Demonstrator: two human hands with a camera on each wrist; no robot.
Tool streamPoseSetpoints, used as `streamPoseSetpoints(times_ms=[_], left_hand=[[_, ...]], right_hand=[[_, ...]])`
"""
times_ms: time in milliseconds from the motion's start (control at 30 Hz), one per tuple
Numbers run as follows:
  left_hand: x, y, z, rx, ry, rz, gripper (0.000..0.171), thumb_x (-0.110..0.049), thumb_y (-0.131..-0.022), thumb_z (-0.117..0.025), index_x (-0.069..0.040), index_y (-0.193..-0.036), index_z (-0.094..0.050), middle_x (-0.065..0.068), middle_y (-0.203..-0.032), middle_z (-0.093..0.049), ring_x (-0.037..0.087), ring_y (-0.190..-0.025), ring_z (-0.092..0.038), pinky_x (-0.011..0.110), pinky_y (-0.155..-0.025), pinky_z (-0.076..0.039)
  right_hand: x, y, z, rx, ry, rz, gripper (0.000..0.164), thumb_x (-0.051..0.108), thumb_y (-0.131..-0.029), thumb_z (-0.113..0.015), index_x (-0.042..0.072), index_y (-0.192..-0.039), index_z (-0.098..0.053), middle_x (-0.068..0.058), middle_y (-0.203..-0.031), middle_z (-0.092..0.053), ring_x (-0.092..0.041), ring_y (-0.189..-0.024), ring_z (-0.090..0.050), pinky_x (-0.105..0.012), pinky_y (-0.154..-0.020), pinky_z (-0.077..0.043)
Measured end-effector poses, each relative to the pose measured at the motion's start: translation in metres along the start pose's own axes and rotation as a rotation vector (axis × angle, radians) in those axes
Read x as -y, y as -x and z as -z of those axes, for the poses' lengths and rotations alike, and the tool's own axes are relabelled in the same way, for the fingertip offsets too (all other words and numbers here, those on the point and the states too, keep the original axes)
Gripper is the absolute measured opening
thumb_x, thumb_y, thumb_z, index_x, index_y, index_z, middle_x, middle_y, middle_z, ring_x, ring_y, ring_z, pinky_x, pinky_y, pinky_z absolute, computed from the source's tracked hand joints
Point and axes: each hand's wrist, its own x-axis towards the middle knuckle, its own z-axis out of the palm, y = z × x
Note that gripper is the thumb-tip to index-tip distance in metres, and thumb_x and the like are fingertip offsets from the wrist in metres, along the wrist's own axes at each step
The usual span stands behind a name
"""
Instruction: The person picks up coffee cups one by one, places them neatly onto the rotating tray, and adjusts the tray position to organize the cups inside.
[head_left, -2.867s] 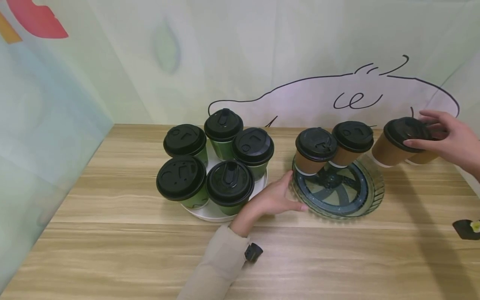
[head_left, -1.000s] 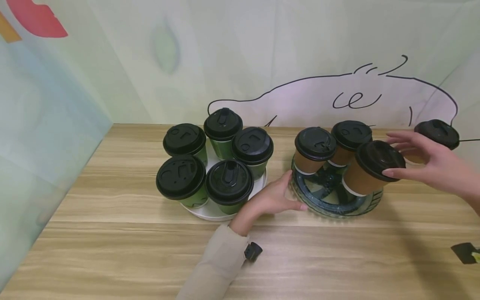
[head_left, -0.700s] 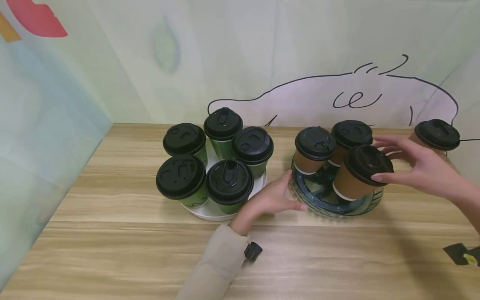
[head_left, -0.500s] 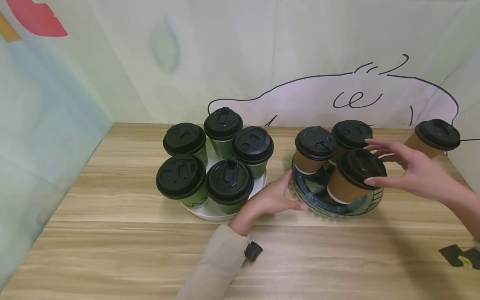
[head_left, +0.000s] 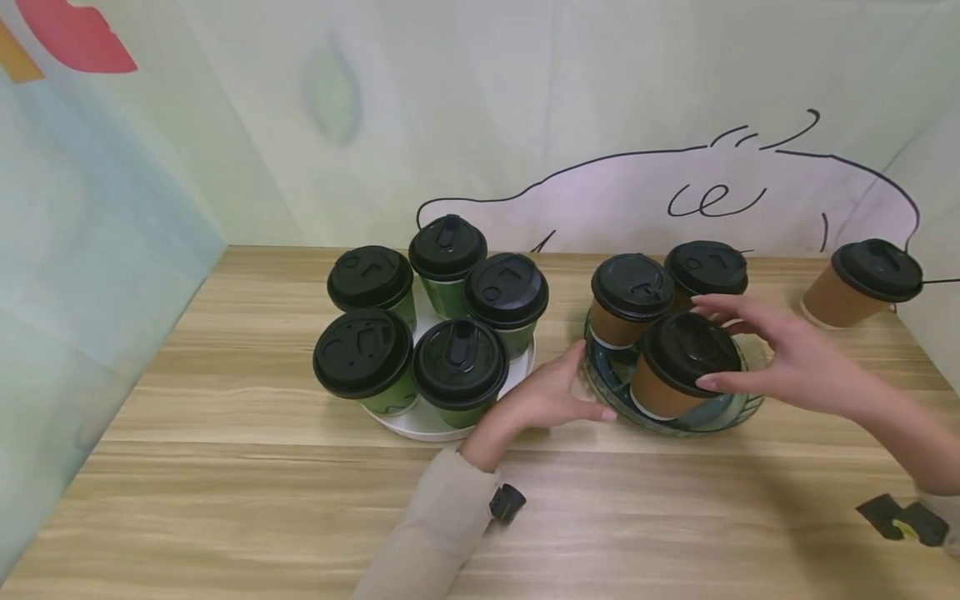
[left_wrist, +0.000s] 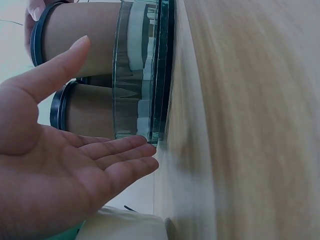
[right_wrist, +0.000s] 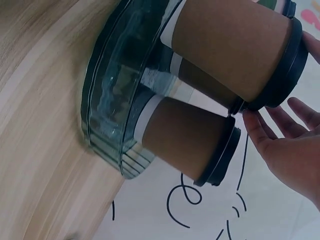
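Observation:
In the head view, my right hand (head_left: 780, 358) grips a brown paper coffee cup (head_left: 663, 390) by the edge of its black lid, thumb in front and fingers behind. The cup is over the front of a clear greenish round dish (head_left: 738, 408), tilted a little. Two more lidded brown cups stand at the back of the dish, a left one (head_left: 618, 325) and a right one (head_left: 705, 271). My left hand (head_left: 551, 396) rests at the dish's left side, fingers straight and thumb spread. In the left wrist view its fingertips (left_wrist: 145, 142) are right at the dish wall.
Left of the dish, a white round plate (head_left: 420, 429) holds several green cups with black lids, such as the front one (head_left: 457, 375). A single brown cup (head_left: 840, 296) stands at the table's back right. Behind the wooden table (head_left: 262, 517) hangs a printed backdrop (head_left: 465, 108).
My right hand has carried the brown cup leftward and toward the front, from the right of the dish to over its front. The left hand has stayed put.

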Motion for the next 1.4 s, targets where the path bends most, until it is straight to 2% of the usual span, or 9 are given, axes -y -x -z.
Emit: streamPoseSetpoints(times_ms=[267,367,900,1200,1400], left_hand=[[0.0,0.0,0.001,0.005,-0.003,-0.003,0.097,-0.031,-0.078,-0.072,-0.002,-0.146,-0.01,0.014,-0.149,-0.019,0.024,-0.134,-0.022,0.034,-0.107,-0.023],[0.0,0.0,0.001,0.005,-0.002,-0.001,0.096,-0.032,-0.078,-0.072,-0.002,-0.146,-0.01,0.014,-0.148,-0.02,0.024,-0.134,-0.023,0.035,-0.107,-0.024],[0.0,0.001,0.0,0.009,-0.008,0.002,0.096,-0.032,-0.079,-0.072,-0.002,-0.146,-0.01,0.014,-0.148,-0.021,0.023,-0.133,-0.025,0.034,-0.106,-0.026],[-0.003,0.002,0.001,0.011,-0.043,0.03,0.095,-0.034,-0.078,-0.072,-0.003,-0.146,-0.012,0.014,-0.144,-0.031,0.024,-0.13,-0.031,0.034,-0.104,-0.029],[-0.005,0.003,0.002,0.015,-0.067,0.024,0.093,-0.035,-0.079,-0.071,-0.001,-0.145,-0.015,0.014,-0.142,-0.035,0.023,-0.129,-0.033,0.033,-0.104,-0.029]], right_hand=[[0.0,-0.004,-0.006,0.012,0.045,0.112,0.08,0.011,-0.061,-0.085,0.006,-0.131,-0.046,-0.011,-0.122,-0.054,0.002,-0.102,-0.047,-0.005,-0.085,-0.033],[-0.001,-0.004,-0.008,0.008,0.045,0.128,0.081,0.011,-0.06,-0.085,0.005,-0.131,-0.046,-0.011,-0.122,-0.054,0.004,-0.103,-0.045,-0.005,-0.085,-0.033],[0.002,-0.005,-0.012,-0.003,0.056,0.14,0.079,0.011,-0.061,-0.085,0.005,-0.13,-0.047,-0.011,-0.126,-0.05,0.002,-0.103,-0.045,-0.006,-0.086,-0.034],[0.002,-0.006,-0.015,-0.009,0.05,0.174,0.081,0.01,-0.059,-0.086,0.004,-0.129,-0.047,-0.012,-0.127,-0.049,0.001,-0.105,-0.044,-0.007,-0.086,-0.035],[0.002,-0.007,-0.017,-0.025,0.059,0.217,0.081,0.009,-0.056,-0.086,0.002,-0.128,-0.048,-0.013,-0.126,-0.05,0.001,-0.108,-0.043,-0.008,-0.084,-0.037]])
